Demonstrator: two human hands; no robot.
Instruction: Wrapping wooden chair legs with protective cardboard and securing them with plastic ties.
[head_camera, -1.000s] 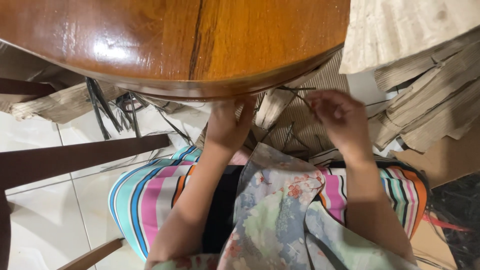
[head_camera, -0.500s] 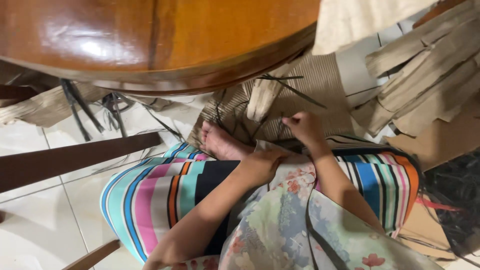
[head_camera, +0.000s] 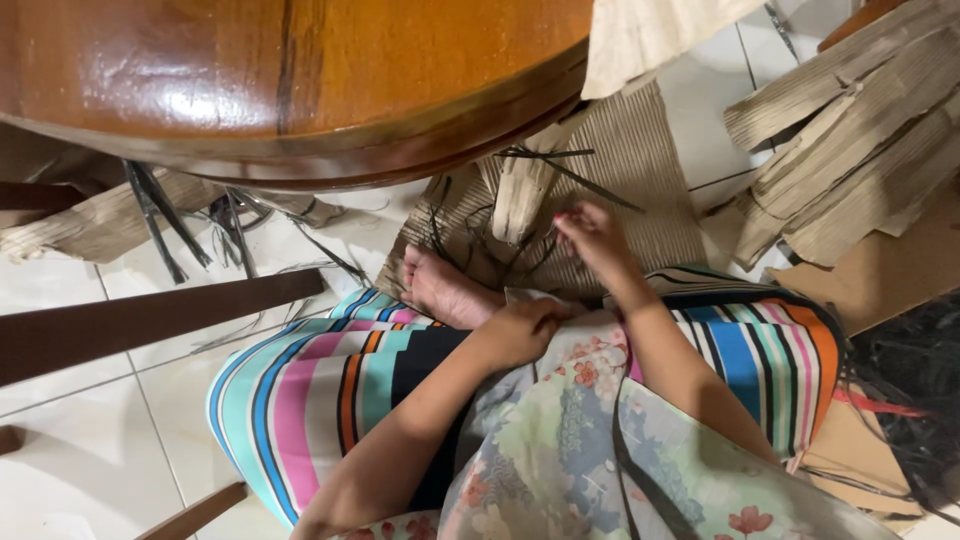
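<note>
Two hands are off the worktop (head_camera: 300, 70) edge now | our left hand (head_camera: 520, 335) has dropped to the floral cloth (head_camera: 560, 420) on our lap, fingers curled on its edge | our right hand (head_camera: 592, 235) pinches thin dark strips (head_camera: 540, 245) over the corrugated cardboard (head_camera: 640, 170) on the floor, beside our foot (head_camera: 445, 290).

The left hand (head_camera: 520, 330) rests curled, knuckles up, on the lap, its forearm running back toward seven o'clock. The right hand (head_camera: 592, 235) reaches forward toward twelve o'clock, fingers bent and pinched together, forearm trailing back toward five o'clock. A bare foot (head_camera: 445, 290) lies at ten o'clock of the left hand.
</note>
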